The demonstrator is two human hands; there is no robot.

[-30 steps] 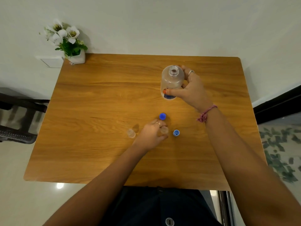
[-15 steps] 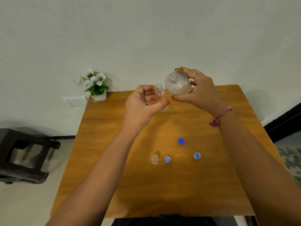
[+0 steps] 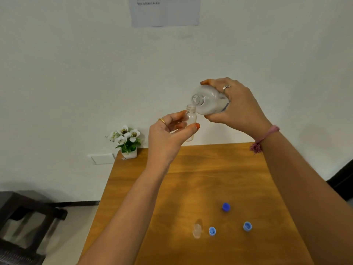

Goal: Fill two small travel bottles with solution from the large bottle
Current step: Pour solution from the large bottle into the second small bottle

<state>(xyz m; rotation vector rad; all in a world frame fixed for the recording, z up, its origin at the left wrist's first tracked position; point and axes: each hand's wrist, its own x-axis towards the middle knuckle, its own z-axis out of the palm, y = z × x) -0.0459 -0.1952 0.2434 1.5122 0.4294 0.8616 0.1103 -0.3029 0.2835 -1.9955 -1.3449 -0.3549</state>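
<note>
My right hand grips the large clear bottle, tipped over with its open mouth pointing down-left. Its neck sits just above the mouth of a small clear travel bottle, held upright between the thumb and fingers of my left hand. Both are raised high above the wooden table. A second small clear bottle stands uncapped on the table near the front. Beside it lie two light blue caps and a darker blue cap.
A small white pot of white flowers stands at the table's far left corner against the wall. A dark chair is on the floor to the left. A paper sheet hangs on the wall above.
Both hands lifted higher above the table. The large bottle has tilted further so its neck now meets the small bottle's mouth. The head has tilted up.
</note>
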